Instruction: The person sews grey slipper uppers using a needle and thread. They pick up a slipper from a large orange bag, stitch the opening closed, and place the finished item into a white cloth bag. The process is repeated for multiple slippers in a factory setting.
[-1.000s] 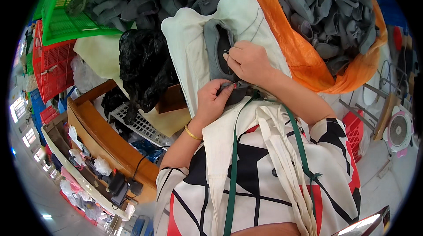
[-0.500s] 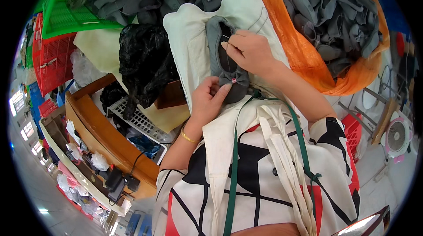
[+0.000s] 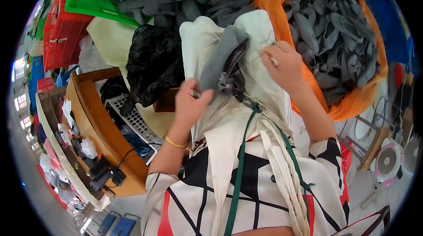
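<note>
A grey fabric shoe (image 3: 224, 57) with a small bow (image 3: 225, 84) lies tilted over the white padded cloth (image 3: 257, 26) on my lap. Its toe points toward me, and its opening faces right. My left hand (image 3: 190, 106) is at the shoe's left side, thumb and curled fingers at its edge, slightly blurred. To the right of the shoe, my right hand (image 3: 285, 67) is raised with its fingers pinched. A thin thread (image 3: 247, 66) runs from the shoe near the bow to those fingers. Whether a needle is in the pinch cannot be made out.
Many grey shoes fill an orange sack (image 3: 304, 75) at the right and pile up beside a green crate (image 3: 83, 4) ahead. A black plastic bag (image 3: 152, 59), a white basket (image 3: 132, 117) and a wooden desk (image 3: 94, 126) stand left. A fan (image 3: 388, 159) is at far right.
My right hand has moved right, away from the shoe, and the thread now stretches between them. The shoe has tilted, and my left hand has shifted left along its side.
</note>
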Demonstrator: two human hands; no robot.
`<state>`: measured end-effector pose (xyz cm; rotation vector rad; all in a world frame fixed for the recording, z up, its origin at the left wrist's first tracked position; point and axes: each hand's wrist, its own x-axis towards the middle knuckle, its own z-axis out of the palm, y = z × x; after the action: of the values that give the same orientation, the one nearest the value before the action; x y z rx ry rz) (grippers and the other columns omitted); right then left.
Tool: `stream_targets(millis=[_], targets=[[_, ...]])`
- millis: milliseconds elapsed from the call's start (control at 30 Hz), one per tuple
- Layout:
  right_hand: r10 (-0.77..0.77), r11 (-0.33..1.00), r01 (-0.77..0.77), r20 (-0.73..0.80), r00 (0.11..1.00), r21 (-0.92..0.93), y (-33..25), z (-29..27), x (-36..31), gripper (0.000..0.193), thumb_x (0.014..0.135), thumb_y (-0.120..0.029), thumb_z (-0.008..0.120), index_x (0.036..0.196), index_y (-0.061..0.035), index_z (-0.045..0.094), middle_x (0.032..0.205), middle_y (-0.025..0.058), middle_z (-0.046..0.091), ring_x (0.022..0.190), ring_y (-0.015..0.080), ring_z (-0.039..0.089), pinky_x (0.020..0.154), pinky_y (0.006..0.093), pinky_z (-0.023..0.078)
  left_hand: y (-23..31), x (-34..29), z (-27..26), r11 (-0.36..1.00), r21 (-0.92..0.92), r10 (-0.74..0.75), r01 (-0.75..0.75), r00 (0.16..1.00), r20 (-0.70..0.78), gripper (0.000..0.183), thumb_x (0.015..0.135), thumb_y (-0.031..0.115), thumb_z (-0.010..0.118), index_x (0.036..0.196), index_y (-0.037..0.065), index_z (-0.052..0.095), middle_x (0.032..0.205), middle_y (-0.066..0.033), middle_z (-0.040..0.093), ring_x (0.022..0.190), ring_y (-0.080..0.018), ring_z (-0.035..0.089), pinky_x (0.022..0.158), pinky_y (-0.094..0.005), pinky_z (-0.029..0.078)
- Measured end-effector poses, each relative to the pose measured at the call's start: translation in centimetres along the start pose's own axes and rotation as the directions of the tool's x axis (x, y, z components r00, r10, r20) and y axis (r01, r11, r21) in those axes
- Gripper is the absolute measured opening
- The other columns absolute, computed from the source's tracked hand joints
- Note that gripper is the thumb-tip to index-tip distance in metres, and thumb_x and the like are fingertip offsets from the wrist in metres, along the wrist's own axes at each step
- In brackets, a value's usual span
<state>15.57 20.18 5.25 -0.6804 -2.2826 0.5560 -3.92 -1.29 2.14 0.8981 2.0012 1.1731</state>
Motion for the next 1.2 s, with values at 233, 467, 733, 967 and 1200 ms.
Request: stream_targets(millis=[233,467,733,967,1200], targets=[[0.189,0.978,-0.182,0.060,0.980,-0.099,1.6,-6.3,0.3,0.004,0.082,-0.005,0.070,0.082,-0.0026,0.067,0.071,0.0112,0.056,0.063,0.0260,0.057,0.056,0.0346,0.045,6.8,9.4,-11.2,0.984,-0.127,0.139,-0.126,0.985,0.104,0.017,0.089,0.009,0.069,0.102,0.005,0.059,0.088,0.0026,0.060,0.082,-0.0044,0.054,0.073,-0.0209,0.045],[0.186,0.974,-0.107,0.432,0.883,-0.200,5.3,-3.3,-3.5,0.013,0.086,-0.014,0.068,0.091,-0.0020,0.065,0.080,0.0121,0.058,0.076,0.0291,0.059,0.067,0.0373,0.048,1.9,13.2,-4.0,0.995,-0.094,0.077,-0.041,0.907,0.413,0.019,0.093,0.017,0.068,0.106,0.003,0.066,0.093,0.0035,0.062,0.086,-0.0055,0.055,0.077,-0.0240,0.048],[0.332,0.871,-0.449,0.437,0.836,0.197,0.5,2.2,2.0,0.022,0.088,-0.016,0.067,0.104,-0.0014,0.065,0.092,0.0129,0.063,0.086,0.0266,0.064,0.075,0.0354,0.052,2.5,11.2,-4.5,0.951,0.219,0.225,-0.218,0.974,-0.012,0.024,0.092,0.025,0.067,0.092,0.001,0.063,0.080,-0.0096,0.063,0.071,-0.0245,0.059,0.067,-0.0321,0.048],[0.138,0.836,-0.342,0.438,0.888,0.430,-4.4,9.6,4.1,0.024,0.086,-0.014,0.070,0.107,-0.0046,0.064,0.092,0.0120,0.060,0.085,0.0296,0.060,0.074,0.0374,0.050,2.1,8.1,-4.0,0.939,0.237,0.217,-0.250,0.964,0.156,0.020,0.081,0.012,0.075,0.095,0.004,0.063,0.084,-0.0094,0.063,0.072,-0.0238,0.060,0.064,-0.0345,0.049],[0.007,0.910,-0.159,0.371,0.929,0.383,-4.1,11.2,2.5,0.023,0.079,-0.007,0.075,0.100,-0.0055,0.065,0.083,0.0105,0.056,0.075,0.0290,0.057,0.065,0.0368,0.047,0.6,7.6,-3.6,0.858,0.274,0.424,-0.435,0.900,0.099,0.018,0.080,0.009,0.074,0.095,0.007,0.064,0.085,-0.0074,0.065,0.078,-0.0274,0.062,0.065,-0.0374,0.050]])
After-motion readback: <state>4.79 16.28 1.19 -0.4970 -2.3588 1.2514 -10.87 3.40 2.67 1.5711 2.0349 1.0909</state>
